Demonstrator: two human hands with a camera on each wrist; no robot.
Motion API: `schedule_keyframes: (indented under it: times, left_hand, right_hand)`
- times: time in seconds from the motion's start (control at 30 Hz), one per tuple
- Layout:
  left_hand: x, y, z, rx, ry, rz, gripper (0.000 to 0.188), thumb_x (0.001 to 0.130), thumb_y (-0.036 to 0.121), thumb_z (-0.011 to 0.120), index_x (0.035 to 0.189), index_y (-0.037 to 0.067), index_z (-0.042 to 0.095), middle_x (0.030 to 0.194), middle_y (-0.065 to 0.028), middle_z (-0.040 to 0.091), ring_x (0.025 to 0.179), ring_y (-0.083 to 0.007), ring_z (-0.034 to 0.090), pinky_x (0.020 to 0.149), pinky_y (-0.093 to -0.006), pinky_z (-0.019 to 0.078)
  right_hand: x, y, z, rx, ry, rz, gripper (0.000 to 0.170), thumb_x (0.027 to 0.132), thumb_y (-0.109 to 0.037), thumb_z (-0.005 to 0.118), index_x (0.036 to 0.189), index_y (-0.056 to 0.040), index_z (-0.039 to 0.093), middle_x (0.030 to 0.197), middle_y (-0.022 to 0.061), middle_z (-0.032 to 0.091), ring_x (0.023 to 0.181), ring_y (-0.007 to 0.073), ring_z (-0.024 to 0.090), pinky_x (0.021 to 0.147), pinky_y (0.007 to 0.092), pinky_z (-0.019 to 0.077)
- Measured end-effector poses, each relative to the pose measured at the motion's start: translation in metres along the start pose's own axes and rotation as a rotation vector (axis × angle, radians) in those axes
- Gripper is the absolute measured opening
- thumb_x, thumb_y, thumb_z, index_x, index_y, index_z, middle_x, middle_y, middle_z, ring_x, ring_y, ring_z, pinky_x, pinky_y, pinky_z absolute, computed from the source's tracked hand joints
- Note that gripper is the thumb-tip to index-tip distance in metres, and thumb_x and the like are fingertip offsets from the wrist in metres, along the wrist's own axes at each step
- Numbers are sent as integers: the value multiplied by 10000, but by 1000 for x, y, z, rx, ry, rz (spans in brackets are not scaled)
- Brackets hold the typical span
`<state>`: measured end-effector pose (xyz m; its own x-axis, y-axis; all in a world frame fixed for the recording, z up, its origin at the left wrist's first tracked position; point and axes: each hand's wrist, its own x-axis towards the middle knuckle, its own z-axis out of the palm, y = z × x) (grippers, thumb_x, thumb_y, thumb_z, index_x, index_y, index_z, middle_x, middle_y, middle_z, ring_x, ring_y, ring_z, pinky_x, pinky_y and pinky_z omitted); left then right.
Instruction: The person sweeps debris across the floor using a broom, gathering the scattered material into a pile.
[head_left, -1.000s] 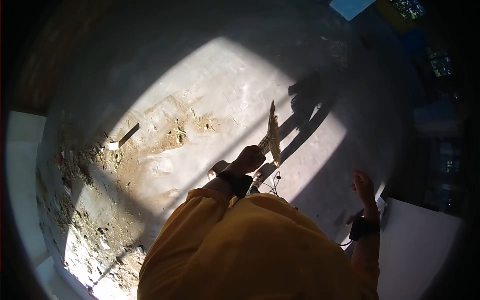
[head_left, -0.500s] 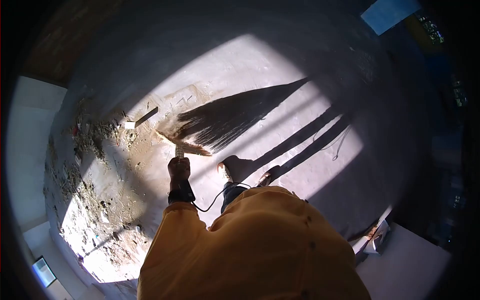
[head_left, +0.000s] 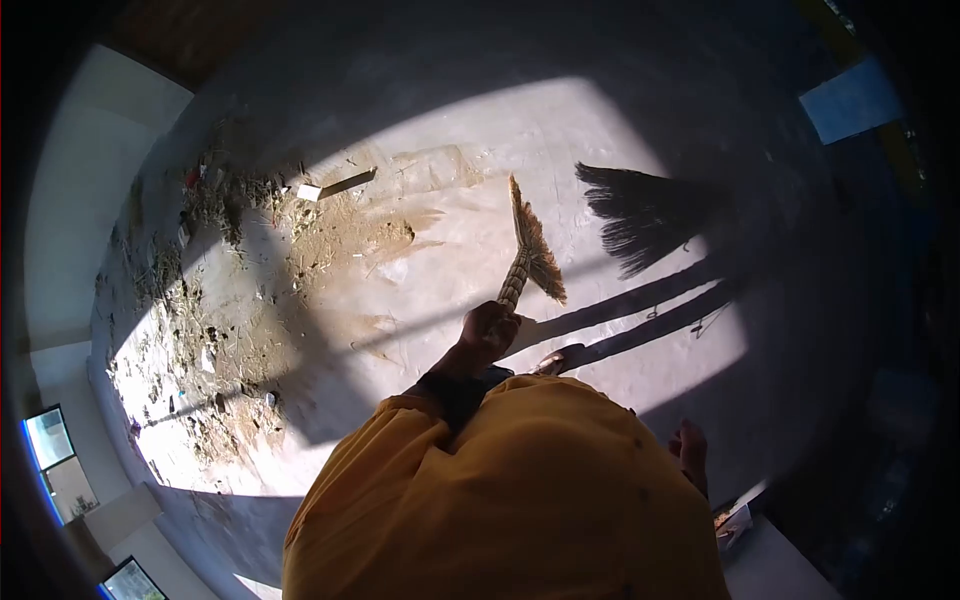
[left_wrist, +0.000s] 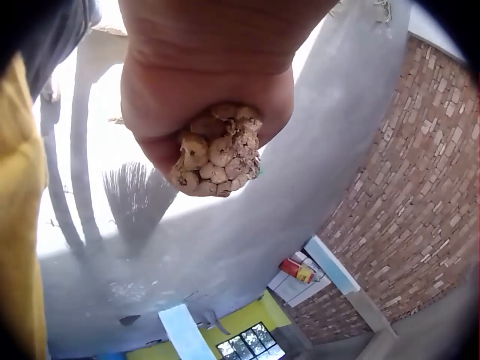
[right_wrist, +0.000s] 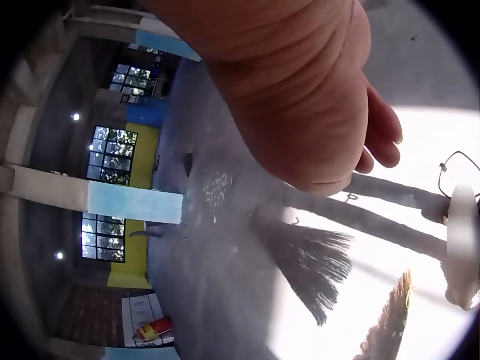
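My left hand grips the handle of a grass broom. The broom's fanned bristles spread over the sunlit floor ahead of my feet. In the left wrist view, the bundled stalk ends of the broom handle poke out of the left fist. My right hand hangs at my right side, away from the broom, its fingers loosely curled. The right wrist view shows that right hand holding nothing, with the broom's bristle tips at the bottom edge.
Straw and debris lie scattered on the floor to the left. A small white block stands among them. At lower right is a pale surface. A blue-and-white pillar and a brick wall stand farther off.
The broom swung left to the dirt's edge half a second ago, then came back right in my left hand. My right hand, out of the head view at half a second, shows again.
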<state>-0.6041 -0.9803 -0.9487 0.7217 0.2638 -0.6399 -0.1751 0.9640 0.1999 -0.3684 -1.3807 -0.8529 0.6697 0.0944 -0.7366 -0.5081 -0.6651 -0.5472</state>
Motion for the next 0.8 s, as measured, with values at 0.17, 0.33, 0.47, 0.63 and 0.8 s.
schedule_keyframes:
  times: [0.17, 0.33, 0.47, 0.63, 0.8]
  left_hand:
    - [80, -48, -52, 278, 69, 285, 229, 697, 68, 517, 872, -23, 401, 693, -48, 405, 557, -87, 445, 445, -154, 395]
    - [27, 53, -15, -965, -50, -279, 326, 702, 78, 483, 958, -64, 341, 720, -73, 427, 564, -108, 456, 461, -174, 427]
    - [-39, 126, -97, -1241, 128, 51, 389, 668, 49, 501, 987, -93, 330, 748, -96, 424, 603, -149, 465, 480, -213, 457]
    - [-27, 199, -128, -713, 209, 495, 221, 683, 117, 421, 840, -36, 391, 631, -73, 413, 526, -128, 449, 432, -185, 415]
    - [-15, 184, -92, -690, 49, 295, 141, 666, 138, 444, 571, 128, 340, 529, 24, 357, 445, -65, 390, 383, -170, 341]
  right_hand:
    - [-2, 17, -16, -199, -29, -30, 272, 784, -284, 492, 855, -22, 489, 694, 59, 487, 472, 136, 489, 405, 253, 411]
    - [15, 37, -20, -275, -31, 58, 264, 781, -277, 491, 863, -26, 489, 691, 57, 488, 484, 141, 495, 413, 257, 413]
    - [27, 33, -12, -285, -43, 55, 258, 779, -271, 491, 870, -30, 488, 688, 56, 488, 494, 145, 499, 419, 260, 415]
    - [48, -4, 24, -293, -71, -3, 252, 776, -263, 491, 879, -34, 488, 685, 54, 489, 507, 150, 504, 427, 264, 418]
    - [57, -51, 72, -276, -128, -83, 246, 773, -256, 490, 888, -38, 487, 681, 53, 490, 520, 155, 509, 435, 269, 421]
